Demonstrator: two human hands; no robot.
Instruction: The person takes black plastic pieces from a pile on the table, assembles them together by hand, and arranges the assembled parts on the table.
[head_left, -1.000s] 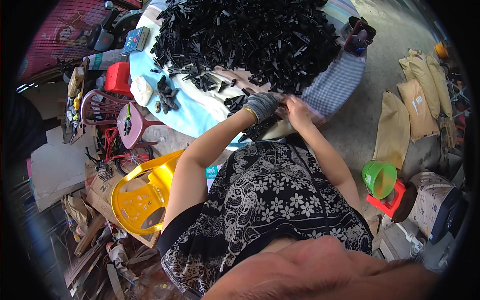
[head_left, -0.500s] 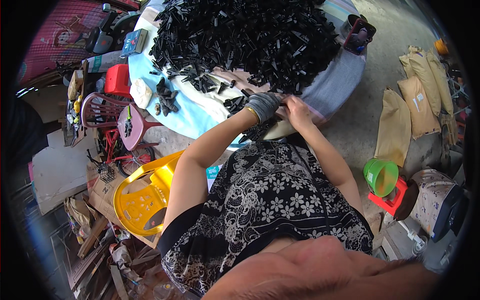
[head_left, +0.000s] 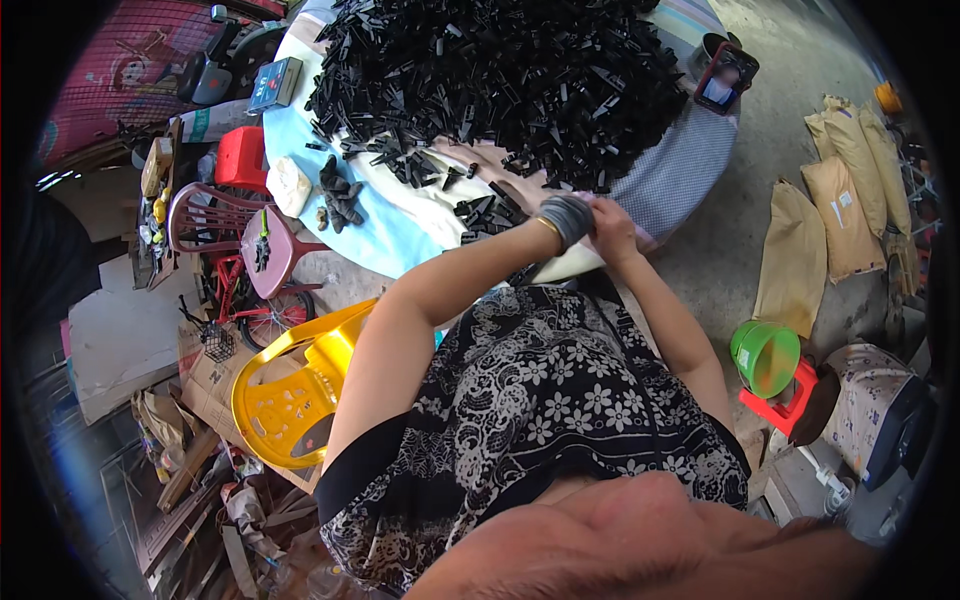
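At the near right edge of the cloth-covered table [head_left: 405,238], my two hands meet. My left hand [head_left: 568,220], in a grey glove, is closed with its fingers turned toward the other hand. Bare and closed in a pinch, my right hand [head_left: 613,232] touches the gloved fingertips. Whatever sits between them is hidden or too small to name. A small group of black clip-like plastic pieces [head_left: 488,212] lies just left of the glove. Beyond spreads a large heap of similar black pieces [head_left: 480,85].
A phone [head_left: 722,80] leans at the table's right rim. Dark gloves [head_left: 341,192], a white bag [head_left: 289,187] and a blue box [head_left: 275,84] lie on the left side. Around me stand a yellow chair [head_left: 285,410], a pink chair [head_left: 272,250] and a green bucket [head_left: 768,360].
Both hands have shifted to the right, the gloved left one the most, and now press closer together. More of the small group of pieces beside the glove shows.
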